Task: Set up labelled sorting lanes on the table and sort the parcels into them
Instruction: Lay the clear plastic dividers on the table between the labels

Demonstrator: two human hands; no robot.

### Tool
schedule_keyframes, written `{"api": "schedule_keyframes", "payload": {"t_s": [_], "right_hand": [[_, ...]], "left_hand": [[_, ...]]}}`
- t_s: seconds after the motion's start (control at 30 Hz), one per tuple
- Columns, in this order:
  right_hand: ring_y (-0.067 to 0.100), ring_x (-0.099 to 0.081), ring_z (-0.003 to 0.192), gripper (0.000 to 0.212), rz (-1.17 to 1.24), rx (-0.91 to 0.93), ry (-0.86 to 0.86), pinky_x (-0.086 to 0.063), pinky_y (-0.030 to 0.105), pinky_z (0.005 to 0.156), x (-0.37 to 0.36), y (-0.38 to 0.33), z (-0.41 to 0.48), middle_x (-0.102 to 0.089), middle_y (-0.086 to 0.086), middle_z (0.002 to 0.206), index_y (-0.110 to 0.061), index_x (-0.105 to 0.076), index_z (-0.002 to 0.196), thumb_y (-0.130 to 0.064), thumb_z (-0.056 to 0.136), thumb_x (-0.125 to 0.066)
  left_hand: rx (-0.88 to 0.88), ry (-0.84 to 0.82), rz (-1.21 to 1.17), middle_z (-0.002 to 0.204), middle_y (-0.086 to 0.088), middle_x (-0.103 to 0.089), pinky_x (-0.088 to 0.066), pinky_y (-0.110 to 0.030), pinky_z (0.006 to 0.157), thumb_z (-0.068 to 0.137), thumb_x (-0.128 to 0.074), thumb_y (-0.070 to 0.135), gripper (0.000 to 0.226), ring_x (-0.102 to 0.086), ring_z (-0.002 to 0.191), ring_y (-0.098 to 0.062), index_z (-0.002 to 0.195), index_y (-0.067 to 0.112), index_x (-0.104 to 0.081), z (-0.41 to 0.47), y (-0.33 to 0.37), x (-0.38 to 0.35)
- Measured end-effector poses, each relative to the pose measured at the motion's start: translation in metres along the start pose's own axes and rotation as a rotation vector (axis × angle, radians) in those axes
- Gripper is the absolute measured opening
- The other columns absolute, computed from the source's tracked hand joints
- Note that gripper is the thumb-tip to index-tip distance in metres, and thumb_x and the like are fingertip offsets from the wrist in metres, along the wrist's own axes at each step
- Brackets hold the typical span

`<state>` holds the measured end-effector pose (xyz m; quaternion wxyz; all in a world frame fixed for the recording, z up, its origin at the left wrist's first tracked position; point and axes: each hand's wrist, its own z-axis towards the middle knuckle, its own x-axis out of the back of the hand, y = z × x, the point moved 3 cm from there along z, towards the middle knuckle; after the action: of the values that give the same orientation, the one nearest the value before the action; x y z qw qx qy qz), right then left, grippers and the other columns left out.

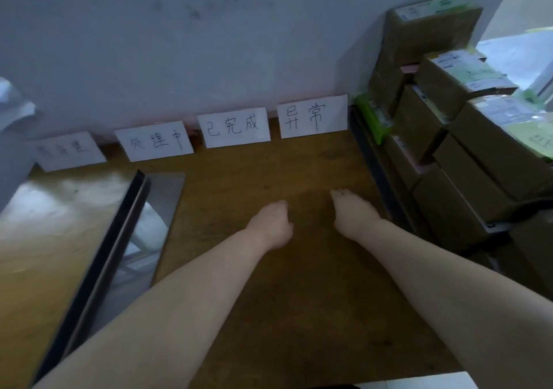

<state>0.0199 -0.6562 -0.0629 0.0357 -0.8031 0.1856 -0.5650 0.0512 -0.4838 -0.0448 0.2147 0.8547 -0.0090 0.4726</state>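
Forearms (185, 296) fill the foreground, both reaching out over the table (269, 167). Left hand (273, 224): empty, fingers loosely curled under. Right hand (351, 210): empty, fingers drooping toward the wood. Neither grips anything; I cannot tell whether either touches the top.

Four cards lean along the wall (179, 44): a faint one (68, 150) far left, 处理中 (155, 141), 已完成 (235, 126), 异常 (312, 116). Lanes look labelled. No parcel lies in front of any card, so I judge sorting not yet begun.

Parcels (449, 125) sit stacked off the table's right edge, just beside the 异常 card.

Risks noted:
- Cards seem only propped, with no fixing visible. A parcel slid hard to the back would likely knock one flat or hide it.
- Stack is uneven, with boxes overhanging. Pulling a lower box could bring upper ones down, probably onto the 异常 lane.
- Strip (131, 224) at left: shiny, dark-edged; gap or metal trim, I cannot tell. It runs in front of the two left cards. If it is a gap, small parcels could tip in.
- Faint card is unreadable from this view, so a mis-sort is likeliest there.
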Motion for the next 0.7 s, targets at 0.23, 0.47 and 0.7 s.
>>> {"api": "schedule_keyframes", "payload": {"t_s": [0.23,0.47,0.7], "right_hand": [[0.028,-0.042,0.131,0.061,-0.034,0.154,-0.04,-0.044,0.039,0.102,-0.022,-0.113,-0.009,-0.037,0.011,0.148,-0.013,-0.028,0.15,-0.007,0.093,-0.048],[0.024,-0.042,0.132,0.054,0.02,0.246,-0.175,-0.042,0.033,0.105,-0.07,-0.217,-0.03,-0.038,0.007,0.15,-0.017,-0.032,0.149,-0.009,0.098,-0.043],[0.02,-0.048,0.127,0.047,0.162,0.238,-0.266,-0.042,0.027,0.102,-0.121,-0.296,-0.045,-0.049,0.005,0.141,-0.014,-0.041,0.144,-0.011,0.097,-0.044]], "left_hand": [[0.18,0.145,0.086,0.132,-0.013,-0.053,-0.045,-0.036,0.091,0.1,-0.051,0.023,0.036,-0.053,0.12,-0.03,0.131,0.006,-0.047,-0.051,-0.109,0.034],[0.545,0.351,0.319,0.134,-0.013,-0.047,-0.049,-0.039,0.09,0.095,-0.057,0.019,0.042,-0.043,0.125,-0.031,0.133,0.008,-0.043,-0.115,-0.256,0.068],[0.622,0.176,0.148,0.09,-0.003,-0.06,-0.058,-0.034,0.073,0.092,-0.061,0.019,0.014,-0.063,0.084,-0.022,0.105,0.013,-0.061,-0.149,-0.351,0.065]]}}
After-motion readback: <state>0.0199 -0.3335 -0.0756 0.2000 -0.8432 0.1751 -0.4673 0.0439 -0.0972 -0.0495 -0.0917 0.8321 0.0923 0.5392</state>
